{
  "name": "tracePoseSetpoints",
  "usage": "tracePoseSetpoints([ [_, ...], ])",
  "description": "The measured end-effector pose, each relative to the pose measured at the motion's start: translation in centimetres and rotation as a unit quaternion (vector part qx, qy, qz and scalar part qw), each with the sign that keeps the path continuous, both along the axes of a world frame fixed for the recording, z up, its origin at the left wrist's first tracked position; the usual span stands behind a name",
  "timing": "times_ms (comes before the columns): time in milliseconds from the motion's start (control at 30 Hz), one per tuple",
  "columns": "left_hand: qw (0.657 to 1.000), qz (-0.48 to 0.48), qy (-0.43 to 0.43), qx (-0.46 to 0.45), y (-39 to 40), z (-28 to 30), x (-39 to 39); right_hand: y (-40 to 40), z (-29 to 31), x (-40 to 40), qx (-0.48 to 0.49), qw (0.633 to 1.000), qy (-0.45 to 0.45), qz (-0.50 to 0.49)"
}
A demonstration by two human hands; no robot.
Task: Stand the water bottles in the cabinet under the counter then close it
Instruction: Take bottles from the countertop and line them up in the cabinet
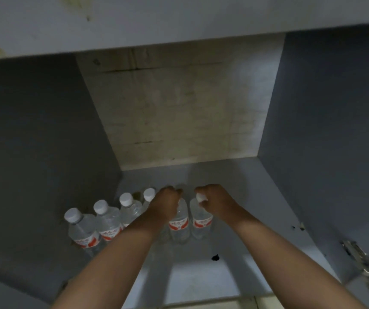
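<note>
Both hands reach into the open cabinet (312, 130) and each grips the top of one upright water bottle. Left hand (164, 202): fingers curled closed over the neck of the left-held bottle (179, 226), whose cap is hidden beneath my fist. Right hand (215, 200): fingers pinched closed around the white cap of the right-held bottle (201, 221). These two bottles stand side by side on the cabinet floor (201, 282), almost touching, red labels facing me. To the left of them, a row of four bottles (103, 219) stands upright along the cabinet's left wall, white caps up, running from near the front edge toward the pale back panel (179, 108). On the floor in front of the held bottles lies a small dark spot (215, 257). At the cabinet's right front edge sits a metal hinge (362, 264).
</note>
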State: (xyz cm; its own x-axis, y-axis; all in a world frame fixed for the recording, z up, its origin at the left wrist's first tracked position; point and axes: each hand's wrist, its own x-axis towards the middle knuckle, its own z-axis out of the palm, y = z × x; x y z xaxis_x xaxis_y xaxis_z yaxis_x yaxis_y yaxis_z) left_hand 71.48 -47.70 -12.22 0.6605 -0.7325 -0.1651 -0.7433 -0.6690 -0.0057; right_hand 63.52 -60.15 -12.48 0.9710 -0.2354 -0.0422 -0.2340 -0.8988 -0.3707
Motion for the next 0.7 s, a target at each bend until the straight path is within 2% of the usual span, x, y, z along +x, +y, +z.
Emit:
tracePoseSetpoints([
  [267, 0.998, 0.016, -0.002, -0.063, 0.2, -0.8, -0.1, -0.1, 0.4, 0.8, 0.016, 1.0, -0.003, 0.026],
  [600, 0.982, 0.07, 0.059, -0.163, 1.7, -0.7, -1.8, 0.6, 0.4, 0.7, 0.006, 0.999, 0.034, -0.021],
  [700, 0.988, 0.051, 0.04, -0.14, 2.7, -0.3, -2.4, 0.9, 0.1, 0.2, 0.041, 0.998, 0.04, -0.03],
])
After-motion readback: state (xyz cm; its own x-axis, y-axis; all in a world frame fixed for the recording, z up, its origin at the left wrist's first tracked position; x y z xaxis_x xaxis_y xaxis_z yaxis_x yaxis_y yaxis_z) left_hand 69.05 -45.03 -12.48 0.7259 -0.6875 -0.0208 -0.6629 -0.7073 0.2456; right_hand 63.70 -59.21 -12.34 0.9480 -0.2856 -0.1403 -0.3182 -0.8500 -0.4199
